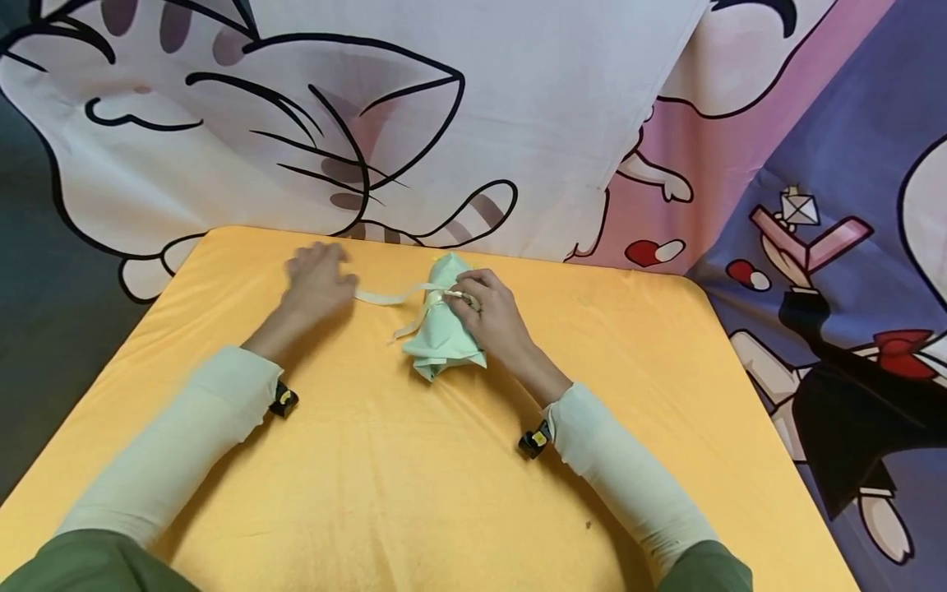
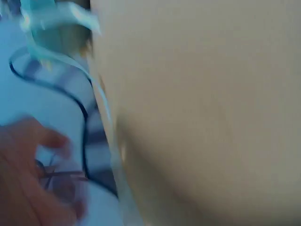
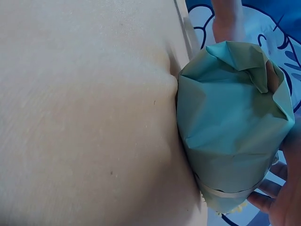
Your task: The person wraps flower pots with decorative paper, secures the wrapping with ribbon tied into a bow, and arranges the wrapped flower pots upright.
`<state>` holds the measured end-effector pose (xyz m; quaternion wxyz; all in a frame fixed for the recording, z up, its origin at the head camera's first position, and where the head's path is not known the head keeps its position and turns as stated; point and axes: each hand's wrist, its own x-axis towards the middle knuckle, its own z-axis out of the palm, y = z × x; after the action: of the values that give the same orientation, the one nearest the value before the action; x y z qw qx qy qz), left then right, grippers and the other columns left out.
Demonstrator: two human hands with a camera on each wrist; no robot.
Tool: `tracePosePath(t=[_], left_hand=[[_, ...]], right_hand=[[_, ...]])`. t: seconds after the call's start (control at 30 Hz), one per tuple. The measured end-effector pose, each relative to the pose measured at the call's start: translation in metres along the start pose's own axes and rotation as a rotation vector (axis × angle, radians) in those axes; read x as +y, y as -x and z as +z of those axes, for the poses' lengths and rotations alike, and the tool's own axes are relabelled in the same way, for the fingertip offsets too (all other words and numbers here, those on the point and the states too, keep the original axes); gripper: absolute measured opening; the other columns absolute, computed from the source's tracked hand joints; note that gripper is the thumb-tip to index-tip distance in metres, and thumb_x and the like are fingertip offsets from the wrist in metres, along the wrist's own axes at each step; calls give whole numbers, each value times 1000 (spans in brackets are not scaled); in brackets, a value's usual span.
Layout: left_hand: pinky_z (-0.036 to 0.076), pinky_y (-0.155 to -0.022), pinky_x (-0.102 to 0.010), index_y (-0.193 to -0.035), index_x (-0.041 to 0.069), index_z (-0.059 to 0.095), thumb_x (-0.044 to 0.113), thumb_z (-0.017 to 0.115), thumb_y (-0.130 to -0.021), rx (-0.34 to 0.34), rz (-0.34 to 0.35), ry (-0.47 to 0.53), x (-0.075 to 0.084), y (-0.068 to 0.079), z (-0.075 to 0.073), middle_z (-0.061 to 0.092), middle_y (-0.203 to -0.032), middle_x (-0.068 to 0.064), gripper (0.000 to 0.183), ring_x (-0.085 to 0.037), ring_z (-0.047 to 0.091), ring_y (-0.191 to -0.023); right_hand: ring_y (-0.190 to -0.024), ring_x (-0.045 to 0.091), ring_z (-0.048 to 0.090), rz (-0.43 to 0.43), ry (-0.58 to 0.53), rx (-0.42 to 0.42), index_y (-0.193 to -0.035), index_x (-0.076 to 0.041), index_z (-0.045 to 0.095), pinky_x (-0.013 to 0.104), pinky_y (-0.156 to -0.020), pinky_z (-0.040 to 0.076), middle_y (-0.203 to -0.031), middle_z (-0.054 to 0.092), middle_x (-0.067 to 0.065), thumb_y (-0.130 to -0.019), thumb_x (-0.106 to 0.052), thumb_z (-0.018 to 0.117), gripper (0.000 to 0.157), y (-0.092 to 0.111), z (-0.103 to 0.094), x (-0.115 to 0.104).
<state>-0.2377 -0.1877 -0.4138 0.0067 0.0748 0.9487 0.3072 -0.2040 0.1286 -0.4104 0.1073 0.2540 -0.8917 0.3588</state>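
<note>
A mint-green paper-wrapped bundle (image 1: 444,333) lies on the yellow table, its wide, folded end toward me. A pale ribbon (image 1: 392,298) circles its narrow part, with one tail stretching left and a shorter one hanging nearer me. My right hand (image 1: 494,316) grips the bundle at the ribbon, fingers curled against its right side. In the right wrist view the bundle (image 3: 230,117) fills the right side, with fingertips at the ribbon band. Blurred by motion, my left hand (image 1: 314,284) hovers by the long tail's end with loosely bent fingers. The left wrist view shows this hand (image 2: 33,174) apart from the ribbon.
The yellow cloth-covered table (image 1: 355,460) spreads out under both arms. Behind it hangs a white curtain (image 1: 547,123) with a cartoon cat. A blue printed cloth (image 1: 740,247) is on the right. Each wrist carries a small black camera (image 1: 534,440).
</note>
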Motion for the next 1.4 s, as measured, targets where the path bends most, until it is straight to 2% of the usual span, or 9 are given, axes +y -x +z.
tracePosePath(t=[0.17, 0.27, 0.43, 0.6, 0.77, 1.0, 1.13, 1.3, 1.4], left_hand=[[22, -130, -73, -152, 8, 63, 35, 62, -117, -236, 215, 197, 36, -10, 27, 69, -147, -19, 44, -45, 49, -146], [35, -123, -65, -135, 8, 72, 29, 64, -118, -236, 247, 204, 44, -12, 35, 77, -125, -16, 28, -37, 62, -122], [53, -93, -40, -122, 1, 75, 16, 63, -117, -120, 158, 252, 40, -9, 33, 76, -108, -18, 19, -30, 70, -100], [50, -63, -27, -124, -1, 72, 18, 60, -118, -74, 65, 277, 34, -5, 23, 72, -105, -18, 23, -28, 76, -74], [56, -56, -33, -116, -2, 71, 24, 64, -114, -208, 26, 299, 46, 8, 7, 76, -94, -18, 27, -20, 65, -51], [70, -71, -38, -103, -1, 71, 23, 62, -113, -443, -50, 483, 102, 42, -10, 75, -91, -16, 28, -23, 75, -72], [70, -81, -39, -105, -2, 76, 23, 64, -114, -529, 46, 437, 132, 61, -12, 80, -95, -15, 29, -28, 78, -87], [55, -72, -29, -93, 7, 73, 21, 66, -112, -616, 240, 292, 158, 80, -5, 77, -86, -4, 24, -19, 74, -83], [53, -71, -26, -86, 12, 65, 17, 61, -114, -701, 300, 312, 167, 88, 6, 69, -83, 0, 29, -15, 77, -83]], right_hand=[[-134, 37, 69, -6, -2, 0, -118, -7, 85, 52, -111, 61, -142, 72, 18, -113, -21, 72, 20, -1, 0, -3], [-134, 37, 69, -5, -3, 5, -118, -6, 85, 52, -111, 61, -141, 72, 19, -113, -20, 72, 20, -2, 0, -4], [-132, 37, 70, 0, -3, 16, -118, -6, 85, 52, -110, 61, -139, 73, 19, -112, -20, 73, 19, -2, 1, -4], [-130, 37, 70, -5, 4, 17, -118, -5, 85, 52, -108, 62, -138, 73, 19, -112, -19, 73, 20, -2, 2, -6], [-128, 36, 71, 7, 21, -15, -119, -5, 85, 50, -106, 63, -139, 73, 19, -112, -21, 73, 21, -4, 2, -11], [-124, 35, 71, 15, 79, -81, -117, -2, 85, 48, -105, 62, -131, 75, 19, -111, -22, 76, 22, -14, -4, -16], [-124, 34, 72, 1, 113, -121, -116, -2, 85, 48, -107, 62, -126, 78, 18, -110, -17, 74, 19, -20, -8, -19], [-120, 35, 74, -8, 131, -161, -115, -1, 85, 48, -105, 63, -123, 78, 18, -110, -13, 73, 18, -26, -13, -20], [-120, 35, 74, -14, 129, -183, -116, -1, 85, 48, -103, 64, -123, 78, 19, -110, -11, 73, 17, -28, -15, -19]])
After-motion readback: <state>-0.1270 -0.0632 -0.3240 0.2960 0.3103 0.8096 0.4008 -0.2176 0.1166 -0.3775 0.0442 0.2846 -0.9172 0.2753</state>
